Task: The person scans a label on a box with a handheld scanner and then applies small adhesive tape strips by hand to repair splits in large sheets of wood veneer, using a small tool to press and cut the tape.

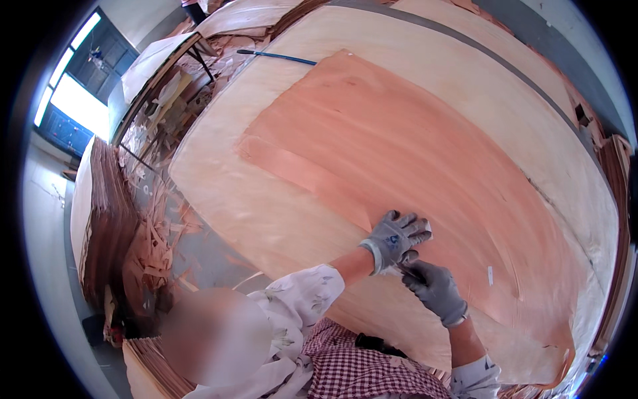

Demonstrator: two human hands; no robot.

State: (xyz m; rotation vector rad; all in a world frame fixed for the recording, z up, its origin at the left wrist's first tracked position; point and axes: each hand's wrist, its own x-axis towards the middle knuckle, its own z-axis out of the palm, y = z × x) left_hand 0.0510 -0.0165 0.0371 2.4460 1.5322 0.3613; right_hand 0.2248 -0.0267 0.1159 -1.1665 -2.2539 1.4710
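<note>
My left hand (395,238), in a grey glove, lies over a large orange-pink veneer sheet (399,146) near its close edge. Its fingers are stretched out, with a small white strip (427,230) at the fingertips. Just to the right and nearer, my right hand (437,290), gloved in grey too, has its fingers drawn together beside my left palm. A small thing seems pinched there, too hidden to name. The veneer rests on a broad stack of pale sheets (232,193). Another short white strip (490,275) lies on the veneer right of my hands.
A thin blue stick (276,57) reaches out past the stack's far left edge. Torn veneer scraps (156,239) litter the floor at left, beside a tall veneer pile (100,219). A table (156,66) stands far left. A dark strip (458,40) crosses behind the stack.
</note>
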